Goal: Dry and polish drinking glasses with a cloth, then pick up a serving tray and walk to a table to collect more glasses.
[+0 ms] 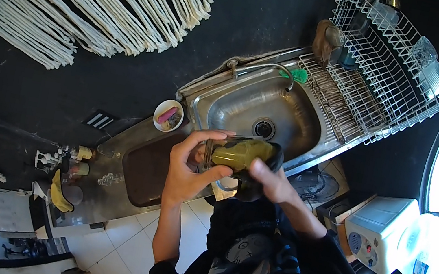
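My left hand (191,161) is closed around a clear glass vessel (208,153) held on its side in front of the sink. Its thumb and fingers grip opposite sides of the glass. Something yellow-green (234,152) shows through the wall; I cannot make out whether it is cloth or other contents. A dark, soft-looking piece (248,190) hangs by the vessel's right end. Close against that end is my right hand (273,183), its fingers smeared by motion, so their grip cannot be read.
Beyond my hands is a steel sink (217,114) with a curved faucet (267,65) and green scrubber (299,75). A white bowl (161,110) stands left of it. A wire dish rack (368,107) holds glassware at right. Bananas (60,195) lie at the counter's left.
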`<action>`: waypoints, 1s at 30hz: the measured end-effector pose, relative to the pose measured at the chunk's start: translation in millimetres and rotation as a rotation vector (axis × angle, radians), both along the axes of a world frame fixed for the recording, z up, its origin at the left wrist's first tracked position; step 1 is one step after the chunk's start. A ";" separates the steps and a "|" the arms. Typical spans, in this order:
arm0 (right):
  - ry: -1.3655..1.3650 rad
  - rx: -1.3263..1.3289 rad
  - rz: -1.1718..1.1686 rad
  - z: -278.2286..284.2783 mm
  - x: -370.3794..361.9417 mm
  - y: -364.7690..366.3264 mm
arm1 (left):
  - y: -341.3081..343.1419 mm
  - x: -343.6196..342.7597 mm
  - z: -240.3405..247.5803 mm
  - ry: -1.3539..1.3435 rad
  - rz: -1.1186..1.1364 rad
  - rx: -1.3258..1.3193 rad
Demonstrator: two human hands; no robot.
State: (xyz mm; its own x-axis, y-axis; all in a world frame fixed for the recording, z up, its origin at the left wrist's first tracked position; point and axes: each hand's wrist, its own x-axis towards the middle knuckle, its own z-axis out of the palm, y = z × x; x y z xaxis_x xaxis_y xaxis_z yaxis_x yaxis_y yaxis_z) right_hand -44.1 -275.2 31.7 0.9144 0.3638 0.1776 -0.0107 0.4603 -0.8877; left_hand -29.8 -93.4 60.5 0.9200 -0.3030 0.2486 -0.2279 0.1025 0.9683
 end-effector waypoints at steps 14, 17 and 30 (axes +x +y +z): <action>-0.062 -0.120 0.035 0.5 -1.4 -2.6 | 0.6 -1.8 5.9 0.168 0.055 -0.014; -0.174 -0.065 -0.022 1.1 -3.1 1.1 | -1.4 -5.7 11.0 0.122 0.041 0.016; -0.192 -0.055 -0.032 -2.5 -0.4 -0.2 | -11.5 -1.2 12.0 0.033 0.054 0.008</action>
State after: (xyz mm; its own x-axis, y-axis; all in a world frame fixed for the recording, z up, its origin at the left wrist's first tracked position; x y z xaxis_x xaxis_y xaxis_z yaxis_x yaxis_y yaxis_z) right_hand -44.5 -275.5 29.2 0.8767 0.3495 0.3306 0.1752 0.4081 -0.8960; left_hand -31.0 -104.9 72.6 0.9426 -0.2547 0.2157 -0.2010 0.0827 0.9761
